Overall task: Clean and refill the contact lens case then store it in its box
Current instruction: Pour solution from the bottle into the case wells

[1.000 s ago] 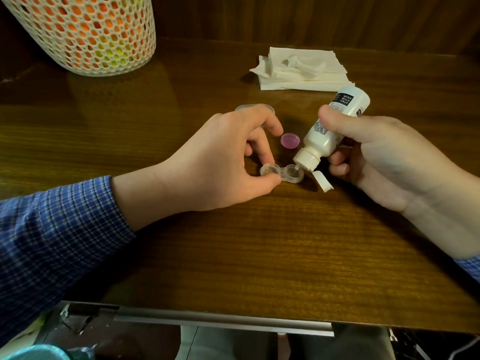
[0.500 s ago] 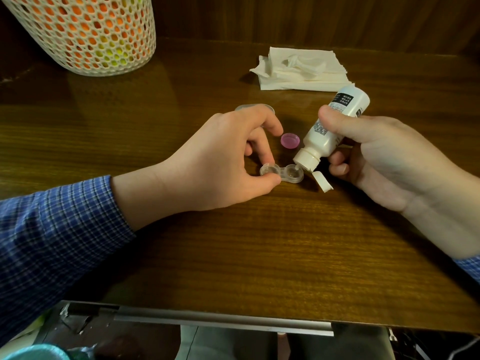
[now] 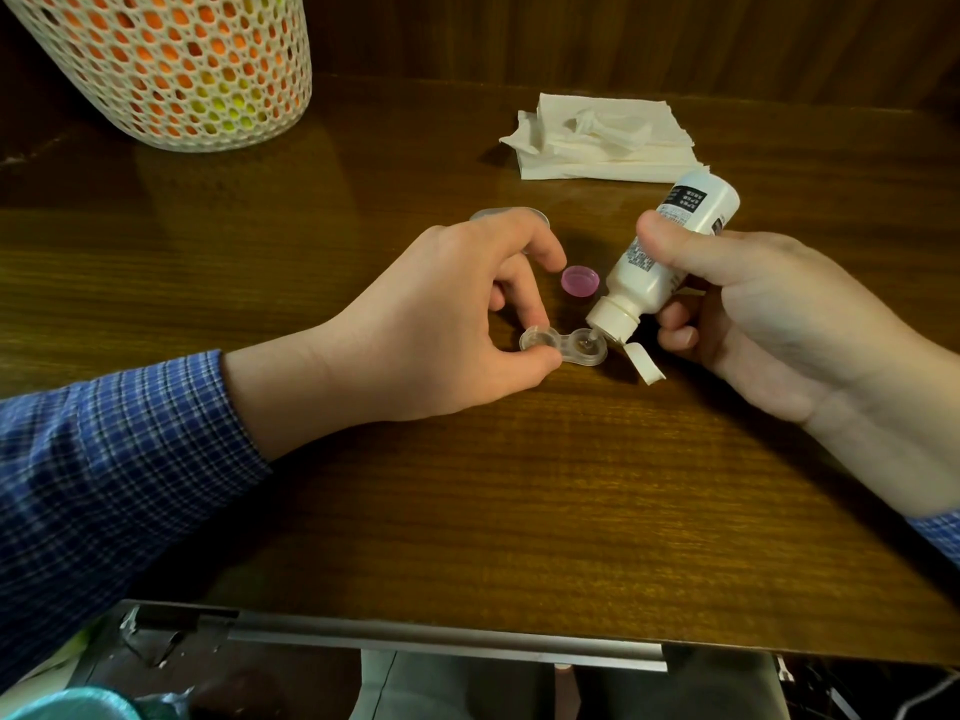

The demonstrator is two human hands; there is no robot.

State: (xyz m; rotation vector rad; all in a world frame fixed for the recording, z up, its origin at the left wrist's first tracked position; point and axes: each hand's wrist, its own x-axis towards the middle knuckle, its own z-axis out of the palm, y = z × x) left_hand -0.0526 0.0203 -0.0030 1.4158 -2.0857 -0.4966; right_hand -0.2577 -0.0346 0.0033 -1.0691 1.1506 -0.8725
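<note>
Left hand pinches the light, skiddy-looking lens case by its left well on the table, right hand wrapped round the tipped solution bottle over the right well.

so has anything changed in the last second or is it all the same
Nothing has visibly changed. The left hand still pinches the left well of the contact lens case on the table, and the right hand still holds the white bottle tilted, nozzle over the right well. The pink cap and the tissues lie where they were.
</note>
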